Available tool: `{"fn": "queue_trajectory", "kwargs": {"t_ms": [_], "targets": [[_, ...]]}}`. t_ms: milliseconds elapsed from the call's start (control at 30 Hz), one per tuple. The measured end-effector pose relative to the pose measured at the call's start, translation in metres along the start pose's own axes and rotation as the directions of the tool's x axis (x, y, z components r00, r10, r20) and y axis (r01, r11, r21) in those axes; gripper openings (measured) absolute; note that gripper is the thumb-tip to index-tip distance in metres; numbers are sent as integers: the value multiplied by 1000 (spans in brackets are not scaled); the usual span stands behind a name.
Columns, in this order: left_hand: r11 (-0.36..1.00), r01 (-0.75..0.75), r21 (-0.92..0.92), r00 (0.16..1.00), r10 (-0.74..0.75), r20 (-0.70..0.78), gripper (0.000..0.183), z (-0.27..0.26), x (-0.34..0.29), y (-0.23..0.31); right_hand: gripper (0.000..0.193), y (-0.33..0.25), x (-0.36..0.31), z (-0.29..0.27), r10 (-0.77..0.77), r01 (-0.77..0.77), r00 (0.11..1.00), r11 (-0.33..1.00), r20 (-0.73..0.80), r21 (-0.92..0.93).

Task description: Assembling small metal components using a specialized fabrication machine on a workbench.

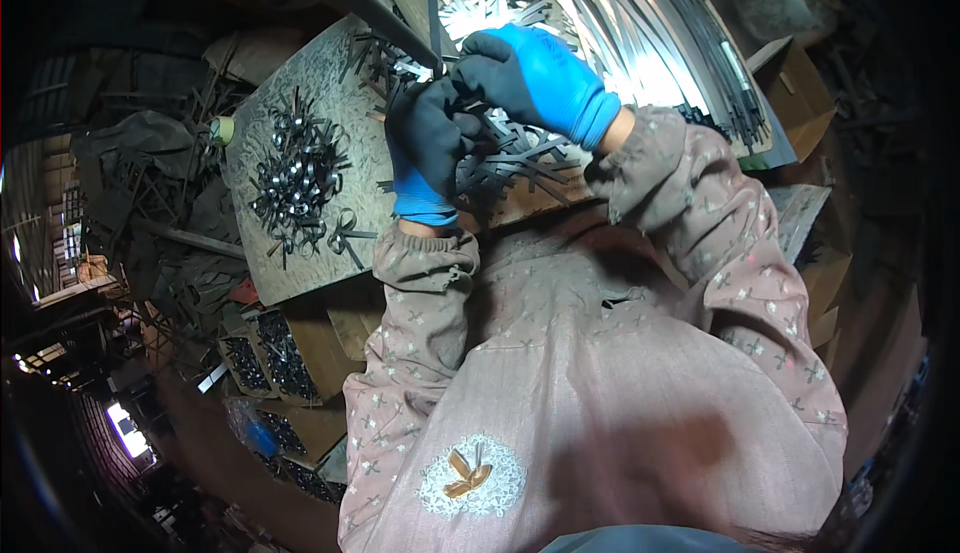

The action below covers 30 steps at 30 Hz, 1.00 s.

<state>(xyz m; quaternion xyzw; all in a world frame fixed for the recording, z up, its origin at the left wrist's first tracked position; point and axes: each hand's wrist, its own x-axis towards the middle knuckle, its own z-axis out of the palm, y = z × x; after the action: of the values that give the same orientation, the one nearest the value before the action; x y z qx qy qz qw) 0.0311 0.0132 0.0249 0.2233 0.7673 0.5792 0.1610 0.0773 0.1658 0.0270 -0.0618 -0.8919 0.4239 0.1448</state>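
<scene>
So we've got both hands close together near the top centre of the frame, fingertips touching or nearly so. Our left hand (pixel 430 138), in a blue knit glove with black-coated fingers and palm, has its fingers curled in narrow. Our right hand (pixel 535 78), gloved the same way, reaches in from the right, fingers bent down and also bunched up narrow. Can't tell what's pinched in either one, the gloves hide it.

Right at our fingers is the lower end of a thick, dark metal rod (pixel 385 28) slanting down from upper left, plus a thin dark upright bar (pixel 433 3).

The loose heap of flat, dark strips (pixel 525 158) is at upper centre, just below our right hand in the frame and partly covered by both gloves. It's on a worn, grey-topped table (pixel 320 63). Left of centre there's a pile of shiny, dark curled strips (pixel 297 178), well apart from the long, straight flat strips (pixel 640 33) lined up side by side at upper right. A yellow-green roll (pixel 222 131) sits at the table's left edge.
</scene>
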Motion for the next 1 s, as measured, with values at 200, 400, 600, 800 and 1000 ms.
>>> {"fn": "queue_trajectory", "kwargs": {"t_ms": [200, 400, 600, 800, 1000], "targets": [[948, -224, 227, 974, 214, 69, 10, -19, 5, -23, 24, 44, 22, 9, -473, 482, 870, 876, 140, -34], [955, -279, 105, 960, 274, 56, 20, -26, 5, -32, 34, 38, 27, 14, -271, 258, 923, 962, 274, 84], [989, -97, -109, 986, 110, 125, 17, -25, 15, -29, 34, 8, -6, 0, 285, -289, 955, 847, 77, 446], [996, -59, -74, 881, 87, 464, 12, -41, 24, -12, 41, 50, -31, 22, -284, 208, 958, 771, 32, 602], [983, -175, -48, 936, 181, 301, 21, 4, -22, 13, 36, 32, -59, 22, 150, 202, 959, 233, -240, 951]]}}
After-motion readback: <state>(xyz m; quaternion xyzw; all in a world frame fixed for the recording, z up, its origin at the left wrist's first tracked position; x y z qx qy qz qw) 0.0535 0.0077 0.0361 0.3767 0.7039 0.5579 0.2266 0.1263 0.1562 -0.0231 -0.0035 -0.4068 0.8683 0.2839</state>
